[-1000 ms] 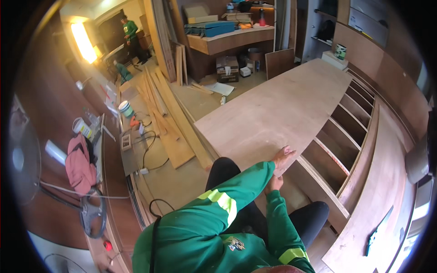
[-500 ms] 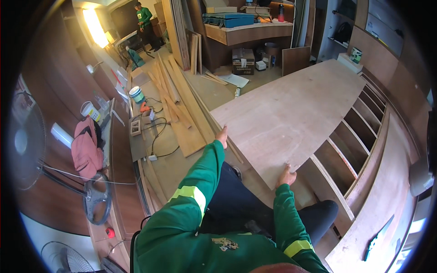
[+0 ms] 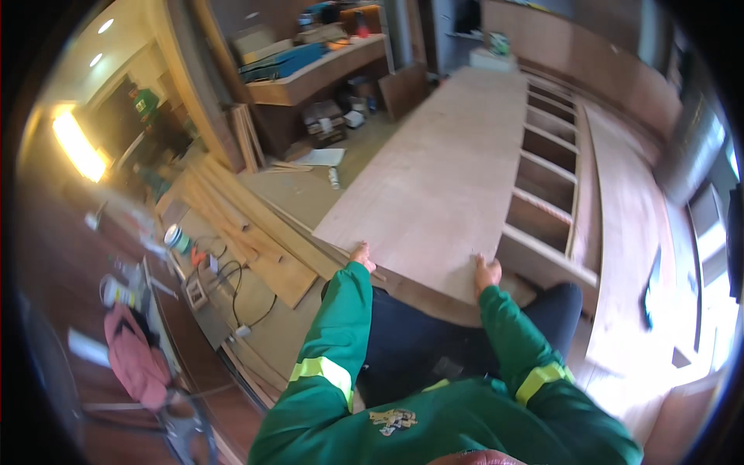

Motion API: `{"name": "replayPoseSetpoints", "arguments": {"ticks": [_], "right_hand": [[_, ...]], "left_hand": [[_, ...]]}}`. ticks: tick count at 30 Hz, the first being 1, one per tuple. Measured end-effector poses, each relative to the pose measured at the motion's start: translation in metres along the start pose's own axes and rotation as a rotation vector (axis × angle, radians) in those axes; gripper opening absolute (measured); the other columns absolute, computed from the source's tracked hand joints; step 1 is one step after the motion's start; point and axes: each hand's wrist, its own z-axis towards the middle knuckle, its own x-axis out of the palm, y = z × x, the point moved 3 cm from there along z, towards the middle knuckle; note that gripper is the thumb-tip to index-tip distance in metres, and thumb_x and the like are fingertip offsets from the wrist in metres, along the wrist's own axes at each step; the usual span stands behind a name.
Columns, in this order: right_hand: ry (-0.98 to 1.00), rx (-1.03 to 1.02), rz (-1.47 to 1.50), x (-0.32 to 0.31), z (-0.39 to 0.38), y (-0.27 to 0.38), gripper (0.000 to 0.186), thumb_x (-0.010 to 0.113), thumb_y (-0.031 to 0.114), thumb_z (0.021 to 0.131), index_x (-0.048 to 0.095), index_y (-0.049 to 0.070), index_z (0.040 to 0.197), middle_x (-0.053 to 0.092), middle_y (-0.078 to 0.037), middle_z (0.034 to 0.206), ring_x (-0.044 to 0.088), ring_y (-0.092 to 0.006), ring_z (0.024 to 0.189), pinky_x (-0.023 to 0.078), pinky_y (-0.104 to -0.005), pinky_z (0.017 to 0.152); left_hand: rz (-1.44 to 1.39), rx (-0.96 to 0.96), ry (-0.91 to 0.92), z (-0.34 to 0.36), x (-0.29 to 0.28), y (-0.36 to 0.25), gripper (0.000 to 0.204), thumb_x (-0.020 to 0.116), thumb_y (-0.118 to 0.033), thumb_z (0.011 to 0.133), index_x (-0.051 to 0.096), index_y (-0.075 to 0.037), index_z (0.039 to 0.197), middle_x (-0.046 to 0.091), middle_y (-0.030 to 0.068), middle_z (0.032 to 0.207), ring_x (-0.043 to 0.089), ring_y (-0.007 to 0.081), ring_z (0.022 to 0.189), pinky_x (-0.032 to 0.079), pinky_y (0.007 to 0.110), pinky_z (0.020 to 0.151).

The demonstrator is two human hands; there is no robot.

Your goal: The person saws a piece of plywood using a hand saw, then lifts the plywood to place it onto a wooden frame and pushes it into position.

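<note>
A long plywood sheet (image 3: 442,167) stretches away from me over a low wooden frame (image 3: 518,252) whose open compartments show along its right side. My left hand (image 3: 362,254) grips the sheet's near edge, left of its middle. At the near right corner, my right hand (image 3: 487,273) is closed on the sheet with the thumb on top; its other fingers are mostly hidden below. The far end of the sheet lies by a white box (image 3: 494,60) with a small can (image 3: 499,43) on it.
To the left lie long boards (image 3: 232,221), a paint tub (image 3: 177,238) and a looping cable (image 3: 267,314). A handsaw (image 3: 649,294) rests on a panel (image 3: 620,232) at right. Behind is a bench with a blue case (image 3: 283,63). Another person (image 3: 145,105) stands far left.
My view has turned to the right, so the room shifts left and the sheet points more straight ahead. Both hands keep their hold on the sheet's near end.
</note>
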Motion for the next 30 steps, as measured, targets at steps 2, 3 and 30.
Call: {"name": "replayPoseSetpoints", "arguments": {"ticks": [2, 3, 30], "right_hand": [[-0.101, 0.096, -0.248, -0.069, 0.013, -0.015, 0.051, 0.071, 0.039, 0.086, 0.063, -0.007, 0.107, 0.067, -0.027, 0.105, 0.065, -0.0383, 0.100, 0.050, -0.0439, 0.088], [-0.091, 0.110, -0.284, -0.065, 0.001, -0.007, 0.053, 0.070, 0.040, 0.086, 0.063, -0.008, 0.108, 0.066, -0.029, 0.106, 0.064, -0.0399, 0.101, 0.049, -0.0445, 0.089], [0.059, 0.254, 0.109, -0.088, -0.070, 0.028, 0.043, 0.068, 0.027, 0.093, 0.061, -0.009, 0.114, 0.069, -0.016, 0.102, 0.065, -0.0232, 0.090, 0.050, -0.0370, 0.083]], "left_hand": [[-0.071, -0.185, -0.009, -0.064, 0.077, 0.076, 0.068, 0.064, -0.048, 0.091, 0.039, -0.019, 0.148, 0.031, 0.0037, 0.158, 0.027, 0.0224, 0.145, 0.021, 0.050, 0.118], [-0.069, -0.183, -0.040, -0.072, 0.062, 0.069, 0.067, 0.064, -0.047, 0.091, 0.040, -0.018, 0.147, 0.032, 0.0042, 0.157, 0.028, 0.0220, 0.144, 0.021, 0.048, 0.118], [-0.207, 0.092, 0.051, -0.192, 0.040, -0.007, 0.042, 0.068, -0.019, 0.093, 0.055, -0.001, 0.127, 0.059, 0.0084, 0.123, 0.056, 0.0216, 0.109, 0.046, 0.039, 0.100]]}}
